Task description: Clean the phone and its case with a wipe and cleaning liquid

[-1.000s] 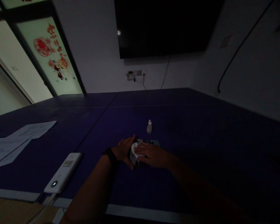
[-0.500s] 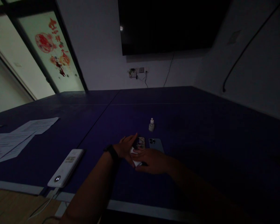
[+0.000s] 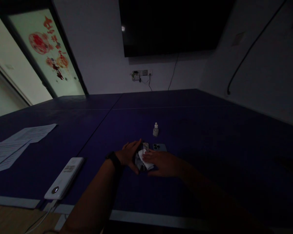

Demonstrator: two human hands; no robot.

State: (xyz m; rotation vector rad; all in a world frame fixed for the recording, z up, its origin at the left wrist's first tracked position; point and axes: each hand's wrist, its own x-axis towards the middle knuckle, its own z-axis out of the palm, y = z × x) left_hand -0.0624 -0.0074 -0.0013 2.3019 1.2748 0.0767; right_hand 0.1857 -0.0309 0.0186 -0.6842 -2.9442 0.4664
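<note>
Beneath both hands on the dark blue table lies a clear, patterned phone case [image 3: 146, 145]; whether a phone is inside it I cannot tell. My left hand [image 3: 130, 156], with a dark watch on its wrist, grips the case's left side, thumb near its lower end and fingers near its top. My right hand [image 3: 162, 163] presses a folded white cloth [image 3: 146, 159] onto the case's face with its fingertips. Close by on the right is a blue phone [image 3: 160, 147], camera side up, partly covered by my right hand. A small dropper bottle [image 3: 155, 130] with a white cap stands upright behind them.
A white power bank [image 3: 64, 177] with a plugged-in cable [image 3: 42, 217] sits at the table's front left. Printed sheets [image 3: 17, 143] lie farther left. A dark screen [image 3: 168, 27] hangs on the wall beyond the table [image 3: 210, 139].
My right hand has slid slightly right with the cloth across the case, and more of the cloth shows. My left hand keeps its place on the case. The whole view has shifted slightly.
</note>
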